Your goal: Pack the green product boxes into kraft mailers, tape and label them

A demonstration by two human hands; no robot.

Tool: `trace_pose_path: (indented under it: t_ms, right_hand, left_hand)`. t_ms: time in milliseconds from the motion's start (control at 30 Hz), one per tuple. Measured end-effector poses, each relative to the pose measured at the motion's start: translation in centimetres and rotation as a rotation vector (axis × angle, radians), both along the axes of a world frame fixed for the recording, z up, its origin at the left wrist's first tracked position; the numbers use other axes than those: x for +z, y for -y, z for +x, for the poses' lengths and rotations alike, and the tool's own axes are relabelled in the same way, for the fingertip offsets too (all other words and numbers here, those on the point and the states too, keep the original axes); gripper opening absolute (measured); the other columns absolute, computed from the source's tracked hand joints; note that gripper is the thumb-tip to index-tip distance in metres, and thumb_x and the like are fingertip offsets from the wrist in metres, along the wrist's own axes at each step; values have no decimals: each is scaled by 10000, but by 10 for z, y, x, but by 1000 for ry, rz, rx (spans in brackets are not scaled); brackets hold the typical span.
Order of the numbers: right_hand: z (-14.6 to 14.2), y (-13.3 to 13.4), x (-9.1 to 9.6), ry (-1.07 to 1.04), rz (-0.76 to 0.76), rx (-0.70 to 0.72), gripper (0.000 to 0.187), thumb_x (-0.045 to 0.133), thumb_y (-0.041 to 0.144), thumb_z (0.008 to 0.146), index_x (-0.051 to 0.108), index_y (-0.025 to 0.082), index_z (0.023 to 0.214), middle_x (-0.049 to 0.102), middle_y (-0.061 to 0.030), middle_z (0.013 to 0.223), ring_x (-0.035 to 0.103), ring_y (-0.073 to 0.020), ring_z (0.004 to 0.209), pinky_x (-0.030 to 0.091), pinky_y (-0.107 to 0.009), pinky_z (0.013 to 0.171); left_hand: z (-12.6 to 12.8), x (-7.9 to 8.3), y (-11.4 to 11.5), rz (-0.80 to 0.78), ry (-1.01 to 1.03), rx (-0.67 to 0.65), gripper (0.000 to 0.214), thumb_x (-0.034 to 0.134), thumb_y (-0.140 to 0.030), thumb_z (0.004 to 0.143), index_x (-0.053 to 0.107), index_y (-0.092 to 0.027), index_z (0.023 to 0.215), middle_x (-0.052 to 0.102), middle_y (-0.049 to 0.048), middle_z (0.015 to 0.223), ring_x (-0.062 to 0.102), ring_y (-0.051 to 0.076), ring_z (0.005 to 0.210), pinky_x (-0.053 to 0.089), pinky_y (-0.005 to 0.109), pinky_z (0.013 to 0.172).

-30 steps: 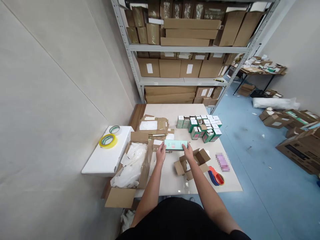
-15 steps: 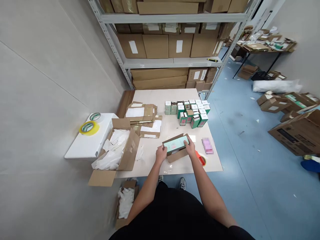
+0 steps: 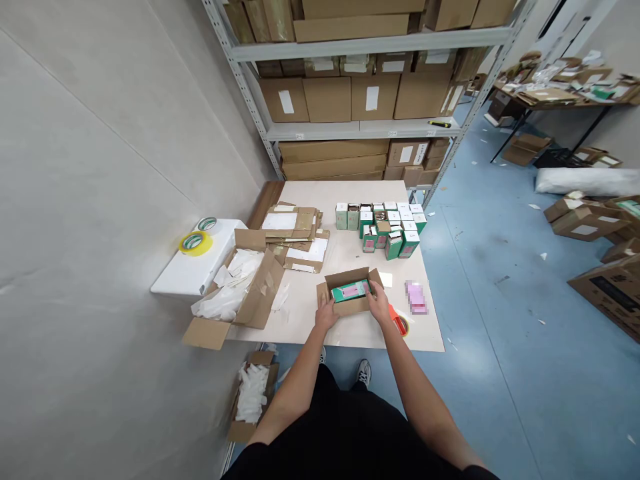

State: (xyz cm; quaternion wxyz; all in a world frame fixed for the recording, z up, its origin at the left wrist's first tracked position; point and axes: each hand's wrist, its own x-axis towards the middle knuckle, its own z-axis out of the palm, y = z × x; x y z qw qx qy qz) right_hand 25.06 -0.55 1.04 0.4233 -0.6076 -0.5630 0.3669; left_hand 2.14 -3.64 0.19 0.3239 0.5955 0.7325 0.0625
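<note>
Though illegible in print, green box point(image 3: 350, 291) between 2 half-curled hands point(image 3: 326, 315) point(image 3: 379, 305), grip unclear.

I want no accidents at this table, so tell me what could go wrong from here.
The right hand is partly inside the open carton, by the green box; it might get pinched. The orange tape dispenser lies by the right forearm, near the front edge of the table; a bump could knock it off.
</note>
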Motion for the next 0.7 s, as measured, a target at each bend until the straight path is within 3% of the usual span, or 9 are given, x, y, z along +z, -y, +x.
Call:
trace_pose_path:
  t_ms: [133,233,367,500,700]
  right_hand:
    - [0,10,5,8,-16,26,534,519,415,913,600,219,1403,583,-111,1490,505,-284,1415,391,-500,1205]
    - [-2,15,4,29,-24,66,545,520,402,901,592,223,1410,576,-111,1499,514,-288,1405,409,-509,1189]
    - [-17,12,3,58,11,141,537,528,399,897,606,209,1394,576,-130,1494,504,-290,1419,391,-508,1203]
    - [-57,-1,11,48,55,234,547,524,409,905,599,203,1406,562,-142,1505,502,-299,1424,436,-508,1165]
    - [-151,-15,44,50,142,398,524,522,391,927,595,226,1419,567,-116,1506,504,-289,1419,431,-508,1170]
  left_hand:
    - [12,-8,8,84,-13,38,447,786,-228,805,679,-198,1238,156,179,1731,147,391,1595,342,540,1192]
    - [16,-9,13,165,23,113,225,752,-185,820,719,-178,1043,283,151,1697,253,369,1570,305,530,1223]
    - [8,-6,28,242,144,160,145,669,-139,861,715,-179,992,304,123,1689,420,320,1493,409,469,1167]
    - [-21,5,53,283,198,174,168,624,-117,868,725,-197,976,332,107,1674,456,306,1465,457,449,1129]
    - [-90,29,88,372,236,300,176,657,-141,860,749,-218,988,442,91,1595,503,314,1417,453,444,1150]
